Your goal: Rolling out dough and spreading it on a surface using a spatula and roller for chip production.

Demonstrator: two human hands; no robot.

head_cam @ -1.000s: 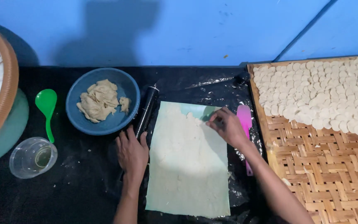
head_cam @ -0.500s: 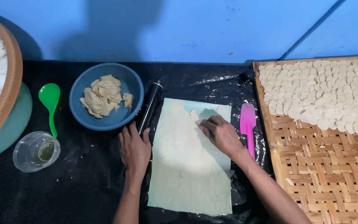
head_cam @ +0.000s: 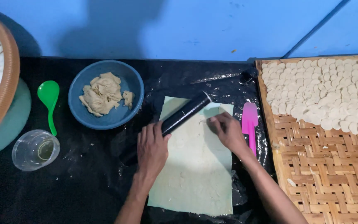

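Blue wall behind, black plastic sheeting (head_cam: 83, 182) over the worktop, and on it our pale sheet of dough (head_cam: 195, 166) lies flat in the middle, running from far to near. A black rolling pin (head_cam: 183, 115) rests slanted across its far left corner. Our left hand (head_cam: 152, 149) lies flat on the pin's near end, fingers spread narrowly over it and not curled round. Our right hand (head_cam: 226, 132) presses on the far right part of the sheet, fingers together and bent down onto the dough, holding nothing that we can make out.

To roll well, we judge it best to square the pin across the sheet, set both palms on it evenly, and press lightly so the thickness stays even and the edges do not tear.

Left of the sheet sit a blue bowl (head_cam: 129, 79) with lumps of dough (head_cam: 102, 93), a green spoon (head_cam: 49, 99) and a clear cup (head_cam: 35, 150). Just right lies a pink scraper (head_cam: 249, 124), beside a woven tray (head_cam: 311, 166) bearing small pale discs (head_cam: 328, 91).
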